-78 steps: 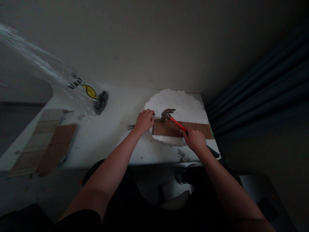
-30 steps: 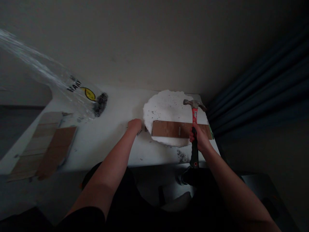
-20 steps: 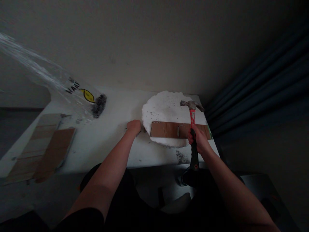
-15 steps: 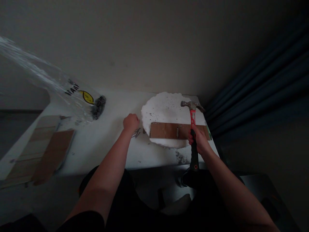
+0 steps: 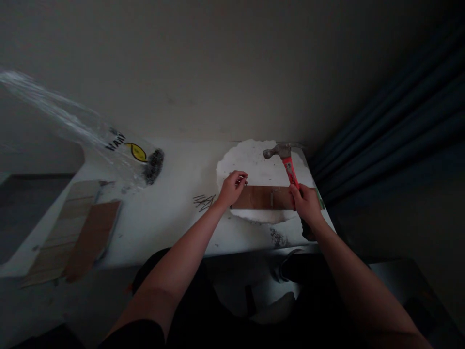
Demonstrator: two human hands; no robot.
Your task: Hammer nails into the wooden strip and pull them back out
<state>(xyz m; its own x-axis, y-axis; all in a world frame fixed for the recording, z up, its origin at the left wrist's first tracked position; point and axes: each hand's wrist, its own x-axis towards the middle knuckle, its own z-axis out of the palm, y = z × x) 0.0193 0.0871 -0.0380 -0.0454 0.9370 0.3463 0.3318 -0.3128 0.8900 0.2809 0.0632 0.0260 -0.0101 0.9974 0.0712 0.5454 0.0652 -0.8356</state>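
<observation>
My right hand [image 5: 305, 202] is wrapped around the grip of a claw hammer [image 5: 289, 169], which has a red and black handle. Its metal head is raised above a rough-edged white slab [image 5: 250, 157]. My left hand [image 5: 234, 188] pinches a thin nail, mostly hidden by the fingers, over the left end of a brown wooden board [image 5: 259, 198]. That board lies flat across the slab, with a small pale piece [image 5: 271, 198] near its middle. Left of the slab, several loose nails [image 5: 204, 201] lie on the white table, just beyond my left wrist.
A clear plastic bag [image 5: 134, 157] with dark nails or bits at its bottom stands at the back left. Two wooden boards [image 5: 92, 232] lie at the table's left end. A dark curtain [image 5: 392, 121] hangs on the right, and a wall rises behind.
My left hand has moved right, from beside the nails to over the board's left end, fingers now pinched. The hammer head has tilted and shifted slightly left.
</observation>
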